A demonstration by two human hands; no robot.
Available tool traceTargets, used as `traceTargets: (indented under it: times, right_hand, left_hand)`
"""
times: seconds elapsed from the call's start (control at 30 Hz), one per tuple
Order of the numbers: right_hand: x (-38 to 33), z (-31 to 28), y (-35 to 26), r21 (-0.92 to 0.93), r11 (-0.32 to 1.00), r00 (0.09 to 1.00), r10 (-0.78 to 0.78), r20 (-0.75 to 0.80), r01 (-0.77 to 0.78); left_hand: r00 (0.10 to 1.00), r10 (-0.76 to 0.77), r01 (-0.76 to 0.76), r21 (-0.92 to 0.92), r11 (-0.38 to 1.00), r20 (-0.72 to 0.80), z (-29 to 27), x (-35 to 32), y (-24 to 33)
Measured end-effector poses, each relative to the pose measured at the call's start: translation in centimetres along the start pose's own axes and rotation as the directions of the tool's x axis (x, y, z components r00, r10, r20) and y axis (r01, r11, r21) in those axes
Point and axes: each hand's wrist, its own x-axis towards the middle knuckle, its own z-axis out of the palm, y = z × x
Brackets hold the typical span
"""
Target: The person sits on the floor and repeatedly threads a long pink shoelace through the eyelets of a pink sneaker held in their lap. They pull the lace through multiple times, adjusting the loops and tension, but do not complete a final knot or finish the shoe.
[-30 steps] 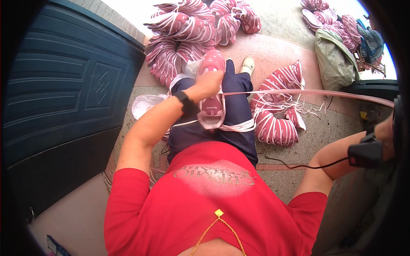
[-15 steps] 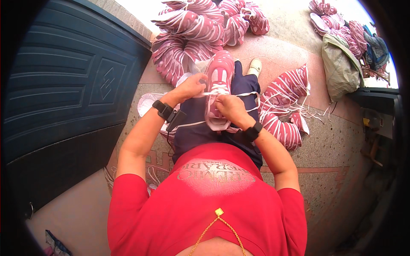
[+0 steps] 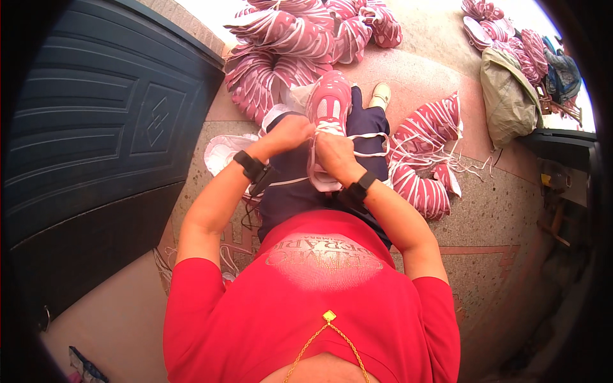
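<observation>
Head view: my left hand [image 3: 290, 132] and right hand [image 3: 334, 156] curled at a pink shoe [image 3: 331, 87]; their pinch I couldn't tell.

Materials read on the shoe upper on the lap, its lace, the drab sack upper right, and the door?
Pink shoe upper: probably matte synthetic, with pale mesh-like panels.
White lace: likely woven textile; flat and limp.
Drab sack: woven plastic or cloth, can't tell; dull, creased.
Dark blue door: painted metal or wood, unclear; smooth, raised panels, slight sheen.
</observation>
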Motion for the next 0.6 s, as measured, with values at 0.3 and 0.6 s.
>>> traceTargets:
  times: [0.3,0.6]
  right_hand:
    - [-1.9,-18.2,4.7,0.915,-0.339,0.950,0.144,0.278,-0.217]
    - [-14.4,-40.5,14.6,0.449,-0.777,0.853,0.208,-0.479,0.441]
  left_hand:
    - [0.944,-0.268,0.325,-0.676,0.661,0.192,-2.9,0.5,0.0]
    - [0.997,0.066,-0.059,0.190,0.980,-0.034,1.2,1.8,2.2]
